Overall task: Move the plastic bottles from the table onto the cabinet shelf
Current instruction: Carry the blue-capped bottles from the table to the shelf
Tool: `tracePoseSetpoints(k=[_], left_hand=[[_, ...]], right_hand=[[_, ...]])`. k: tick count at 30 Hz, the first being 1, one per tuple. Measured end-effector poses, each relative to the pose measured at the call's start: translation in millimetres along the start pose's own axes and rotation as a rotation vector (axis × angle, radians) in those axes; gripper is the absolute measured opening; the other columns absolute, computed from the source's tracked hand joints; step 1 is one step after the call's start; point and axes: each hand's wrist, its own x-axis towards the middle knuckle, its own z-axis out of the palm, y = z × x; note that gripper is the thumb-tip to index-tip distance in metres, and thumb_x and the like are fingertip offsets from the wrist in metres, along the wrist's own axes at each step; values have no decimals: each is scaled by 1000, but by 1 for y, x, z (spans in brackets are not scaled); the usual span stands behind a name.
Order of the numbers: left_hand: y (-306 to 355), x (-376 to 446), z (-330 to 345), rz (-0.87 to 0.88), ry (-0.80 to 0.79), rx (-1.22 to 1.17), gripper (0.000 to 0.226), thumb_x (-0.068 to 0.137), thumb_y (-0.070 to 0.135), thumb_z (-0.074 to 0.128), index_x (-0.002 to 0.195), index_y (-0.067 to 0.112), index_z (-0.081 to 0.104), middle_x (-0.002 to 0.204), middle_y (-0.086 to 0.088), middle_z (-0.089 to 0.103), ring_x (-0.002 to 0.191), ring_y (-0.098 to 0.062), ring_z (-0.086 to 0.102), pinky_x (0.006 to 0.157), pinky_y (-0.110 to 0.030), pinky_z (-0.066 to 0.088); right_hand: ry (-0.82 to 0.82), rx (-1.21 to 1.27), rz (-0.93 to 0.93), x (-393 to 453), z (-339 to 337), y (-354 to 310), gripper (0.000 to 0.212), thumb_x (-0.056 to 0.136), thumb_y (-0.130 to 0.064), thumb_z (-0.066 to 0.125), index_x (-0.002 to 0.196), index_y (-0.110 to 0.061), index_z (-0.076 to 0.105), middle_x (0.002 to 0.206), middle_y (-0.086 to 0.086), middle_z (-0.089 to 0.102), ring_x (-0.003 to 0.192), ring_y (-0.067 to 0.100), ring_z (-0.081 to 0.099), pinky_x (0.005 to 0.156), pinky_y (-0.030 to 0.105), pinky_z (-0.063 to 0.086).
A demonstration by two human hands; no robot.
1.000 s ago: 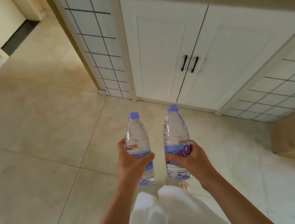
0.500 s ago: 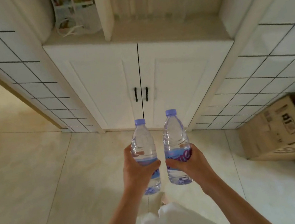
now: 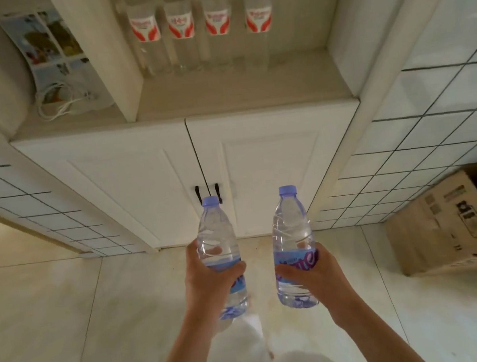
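Observation:
I hold two clear plastic bottles with purple caps and purple labels, both upright, over the floor in front of a white cabinet. My left hand grips the left bottle around its label. My right hand grips the right bottle the same way. Above the cabinet doors lies the open cabinet shelf. Several clear bottles with red and white labels stand in a row at the back of that shelf. The table is out of view.
A divider splits the shelf; its left bay holds a printed paper bag with white cords. Tiled walls flank the cabinet. A cardboard box lies on the floor at the right. Beige tiled floor stretches to the left.
The view has swung from the floor up to face the cabinet, and I have come closer. The shelf and its bottles now show in full. Both bottles stay in my hands.

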Motion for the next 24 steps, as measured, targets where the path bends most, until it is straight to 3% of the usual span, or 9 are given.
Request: tracePoseSetpoints(k=[7, 11, 15, 21, 24], left_hand=[[79, 97, 29, 116, -49, -13, 71, 58, 13, 88, 111, 34, 45, 92, 18, 59, 83, 3, 59, 77, -29, 54], [121, 141, 42, 176, -110, -7, 75, 57, 16, 88, 113, 37, 43, 97, 16, 61, 91, -11, 64, 82, -36, 57], [162, 173, 58, 281, -138, -44, 77, 55, 16, 88, 118, 34, 47, 98, 16, 65, 92, -8, 66, 82, -34, 58], [218, 200, 81, 427, -131, -74, 73, 54, 22, 89, 111, 42, 48, 91, 28, 64, 80, 4, 65, 73, -27, 56], [244, 206, 95, 488, -114, -130, 62, 58, 19, 89, 102, 42, 52, 93, 15, 68, 80, 1, 66, 69, -21, 55]], right_hand=[[102, 18, -105, 93, -11, -77, 28, 70, -16, 83, 92, -18, 67, 76, -2, 73, 68, 11, 71, 55, 13, 50], [132, 55, -153, 134, -18, -121, 31, 69, -14, 83, 96, -12, 69, 80, 1, 75, 68, 10, 72, 56, 15, 51], [144, 69, -210, 168, -31, -159, 34, 70, -14, 83, 100, -9, 70, 85, 5, 76, 73, 13, 73, 59, 16, 52], [210, 53, -329, 200, -62, -203, 33, 65, -11, 86, 84, -26, 64, 80, -2, 74, 73, 13, 72, 59, 14, 53], [245, 44, -405, 214, -81, -218, 46, 60, -15, 89, 98, -20, 64, 85, -3, 74, 77, 13, 72, 62, 17, 55]])
